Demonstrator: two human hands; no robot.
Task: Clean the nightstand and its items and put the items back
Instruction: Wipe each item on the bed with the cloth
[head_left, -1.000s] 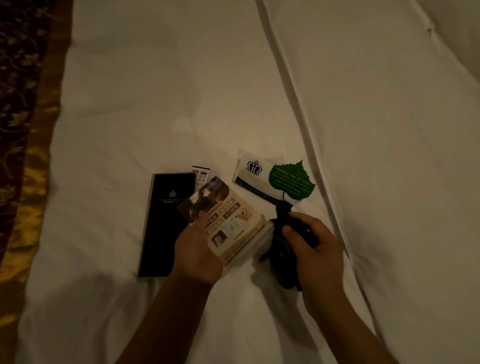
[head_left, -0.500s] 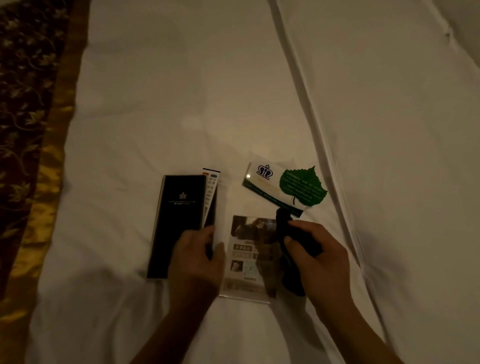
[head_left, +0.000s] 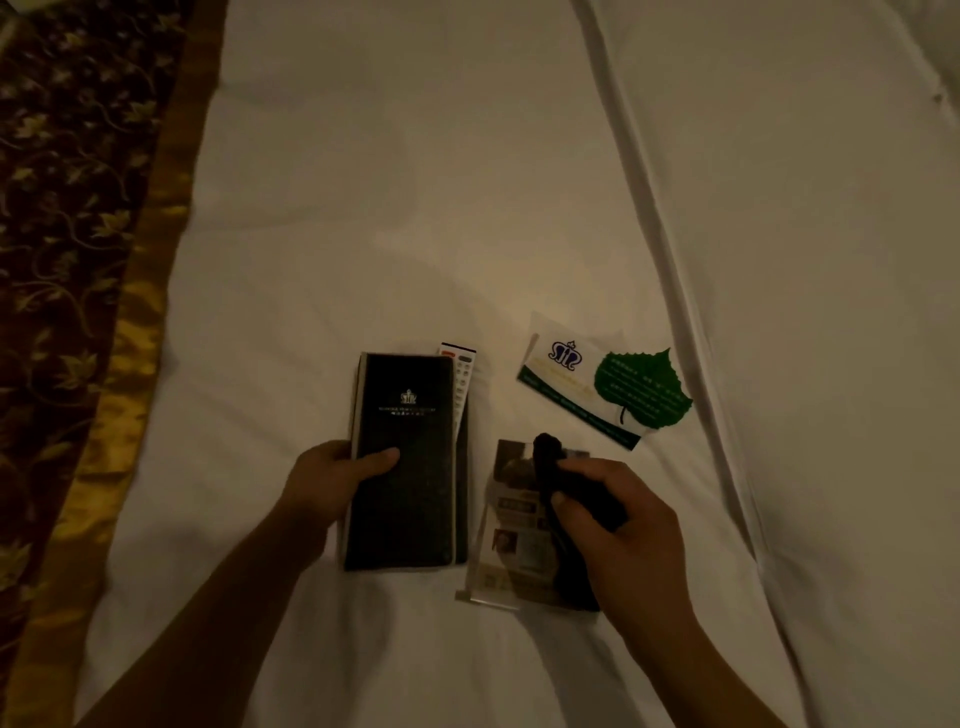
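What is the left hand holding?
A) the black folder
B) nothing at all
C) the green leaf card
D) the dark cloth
A: the left hand grips the folder by its left edge, thumb on the cover, while the cloth is in the right hand.

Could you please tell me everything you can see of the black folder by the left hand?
The black folder is tall, narrow and leather-like, closed, with a small pale crown emblem and lettering near its top and a lighter left edge. It faces up over the white bed sheet. The left hand holds its left edge, thumb on the cover. A white remote control pokes out behind its upper right edge.
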